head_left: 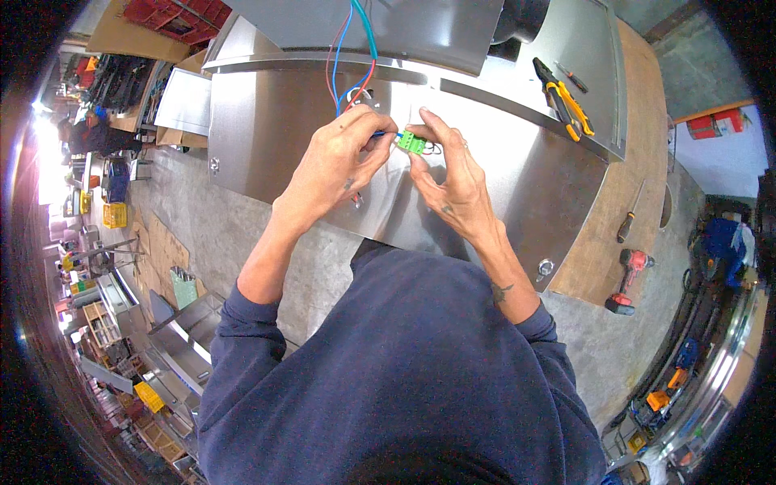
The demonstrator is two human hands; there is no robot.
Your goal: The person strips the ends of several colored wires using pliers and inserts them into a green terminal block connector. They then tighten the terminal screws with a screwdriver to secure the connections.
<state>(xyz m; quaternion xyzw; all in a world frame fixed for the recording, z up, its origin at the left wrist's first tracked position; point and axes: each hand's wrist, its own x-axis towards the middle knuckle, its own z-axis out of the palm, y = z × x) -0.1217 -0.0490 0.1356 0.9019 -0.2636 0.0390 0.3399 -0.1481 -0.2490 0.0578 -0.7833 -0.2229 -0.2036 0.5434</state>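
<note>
Between the fingers of my right hand [449, 174] is a small green terminal block [412, 143]. My left hand [335, 158] pinches a blue wire [380, 133] right beside the block; whether its end sits inside a terminal I cannot tell. Blue and red wires come down from a green-sheathed cable [365, 32] at the top and pass behind my left hand. A thin dark-and-white wire loop [434, 149] shows at the block's right side. Both hands are above a shiny steel panel [517, 186].
Yellow-and-black pliers [563, 101] and a small screwdriver [572, 77] lie on the steel at the upper right. On the wooden board [594, 234] rest another screwdriver [630, 214] and a red cordless drill [630, 280]. Crates and metal parts crowd the left side.
</note>
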